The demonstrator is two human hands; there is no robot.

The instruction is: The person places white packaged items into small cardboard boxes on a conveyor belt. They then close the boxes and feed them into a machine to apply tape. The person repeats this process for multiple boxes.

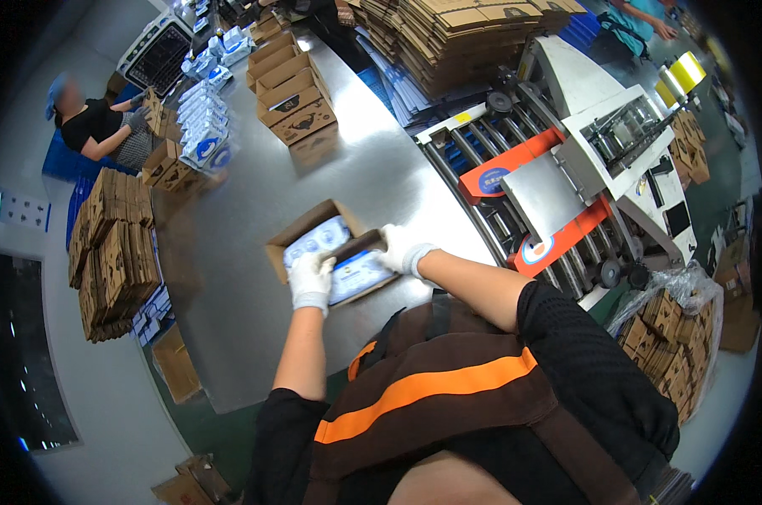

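Observation:
An open cardboard box (275, 259) sits in front of me on the metal table, slightly blurred. Inside it lie blue-and-white soft packs (355, 278), with a brown flap standing up across the middle. My left hand (312, 276), in a white glove, is closed over the box's near left side, its fingers beside the packs. At the right side, my right hand (400, 250), also gloved in white, closes round the upright flap and the box's edge. Some fingertips of both hands are hidden.
Open cartons (297, 109) stand in a row farther up the metal table (229, 311). Packs (202, 126) are piled at the far left, near a co-worker (95, 126). A roller machine (515, 185) adjoins the right edge. Flattened cartons (116, 252) are stacked at left.

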